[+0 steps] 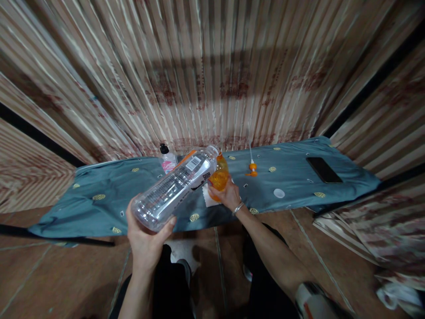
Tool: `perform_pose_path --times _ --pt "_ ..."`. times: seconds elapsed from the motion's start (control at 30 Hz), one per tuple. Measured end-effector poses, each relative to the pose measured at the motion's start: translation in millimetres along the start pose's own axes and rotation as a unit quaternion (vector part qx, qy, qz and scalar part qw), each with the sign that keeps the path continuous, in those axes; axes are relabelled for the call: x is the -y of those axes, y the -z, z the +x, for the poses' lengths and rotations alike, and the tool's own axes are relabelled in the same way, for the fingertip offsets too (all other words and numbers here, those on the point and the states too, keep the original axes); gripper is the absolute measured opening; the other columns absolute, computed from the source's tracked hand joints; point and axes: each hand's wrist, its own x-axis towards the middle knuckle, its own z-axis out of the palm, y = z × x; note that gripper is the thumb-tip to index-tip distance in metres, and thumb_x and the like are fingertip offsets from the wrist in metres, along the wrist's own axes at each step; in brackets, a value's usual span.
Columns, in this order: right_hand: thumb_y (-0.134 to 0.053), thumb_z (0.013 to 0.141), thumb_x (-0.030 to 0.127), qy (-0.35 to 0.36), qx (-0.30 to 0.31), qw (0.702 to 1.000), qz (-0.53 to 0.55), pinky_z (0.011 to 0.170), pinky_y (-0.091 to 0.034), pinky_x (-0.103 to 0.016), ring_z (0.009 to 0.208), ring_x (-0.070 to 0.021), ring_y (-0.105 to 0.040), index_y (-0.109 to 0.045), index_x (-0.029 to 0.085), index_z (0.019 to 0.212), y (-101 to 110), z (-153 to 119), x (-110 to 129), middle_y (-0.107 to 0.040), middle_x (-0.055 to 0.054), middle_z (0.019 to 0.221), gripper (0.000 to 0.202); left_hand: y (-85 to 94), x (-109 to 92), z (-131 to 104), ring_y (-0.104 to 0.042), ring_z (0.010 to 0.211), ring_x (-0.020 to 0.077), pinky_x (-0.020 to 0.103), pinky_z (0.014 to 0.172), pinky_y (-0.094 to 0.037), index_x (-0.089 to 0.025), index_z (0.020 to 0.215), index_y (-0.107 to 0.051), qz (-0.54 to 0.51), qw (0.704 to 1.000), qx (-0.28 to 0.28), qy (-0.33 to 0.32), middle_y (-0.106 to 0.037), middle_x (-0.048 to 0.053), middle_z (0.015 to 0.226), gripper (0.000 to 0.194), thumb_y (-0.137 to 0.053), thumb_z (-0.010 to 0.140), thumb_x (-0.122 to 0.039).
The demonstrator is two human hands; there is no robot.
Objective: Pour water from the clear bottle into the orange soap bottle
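Observation:
My left hand (148, 237) is wrapped round the base of a large clear plastic bottle (172, 190). The bottle is tilted, its mouth up and to the right at the top of an orange bottle (219, 175). Around the lower part of the orange bottle my right hand (227, 193) is closed, holding it on the table. A white cloth or paper (210, 199) lies partly under it. Whether liquid is passing between the two cannot be made out. An orange pump head (253, 167) with a clear tube lies to the right.
A small bottle with a black cap (168, 159) stands behind the clear bottle. A black phone (323, 170) lies at the right on the blue tablecloth (99, 217), with a round whitish disc (279, 193) near the front edge. Pleated curtains (212, 79) hang close behind the table.

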Motion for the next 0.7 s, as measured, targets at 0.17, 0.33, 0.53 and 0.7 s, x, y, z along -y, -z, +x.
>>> perform_pose_path --times 0.17,0.33,0.53,0.7 --pt "-0.089 0.076 0.047 0.005 -0.003 1.0 -0.01 0.089 -0.067 -0.041 0.102 -0.0317 -0.083 -0.058 0.017 0.138 -0.7 0.0 -0.8 -0.084 -0.012 0.112 0.075 1.2 4.1 0.2 -0.069 0.12 0.0353 0.061 0.112 -0.055 -0.018 0.136 -0.057 -0.014 1.0 0.013 0.012 -0.064 0.016 0.133 0.098 -0.099 0.053 -0.049" --pt "-0.088 0.076 0.047 0.01 -0.004 1.0 0.003 0.09 -0.067 -0.043 0.102 -0.0324 -0.083 -0.058 0.018 0.136 -0.7 0.2 -1.7 -0.084 -0.012 0.112 0.074 1.6 6.3 0.0 -0.069 0.122 0.0364 0.063 0.111 -0.056 -0.019 0.138 -0.056 -0.021 0.999 0.016 0.018 -0.064 0.016 0.134 0.101 -0.099 0.053 -0.052" --pt "-0.087 0.077 0.05 0.006 -0.001 1.0 0.004 0.088 -0.067 -0.043 0.1 -0.0323 -0.083 -0.059 0.021 0.132 0.3 0.2 -0.9 -0.085 -0.009 0.109 0.068 1.7 8.5 0.6 -0.069 0.123 0.037 0.062 0.112 -0.056 -0.018 0.137 -0.058 -0.003 1.0 0.009 -0.006 -0.065 0.015 0.132 0.1 -0.099 0.054 -0.053" --pt "-0.087 0.076 0.049 0.003 -0.005 1.0 -0.001 0.088 -0.067 -0.042 0.101 -0.0323 -0.083 -0.06 0.021 0.133 0.1 -0.1 0.4 -0.085 -0.01 0.11 0.069 3.7 16.9 -0.4 -0.07 0.122 0.0354 0.058 0.105 -0.062 -0.019 0.141 -0.056 -0.009 0.999 0.023 -0.026 -0.064 0.015 0.133 0.098 -0.098 0.06 -0.056"
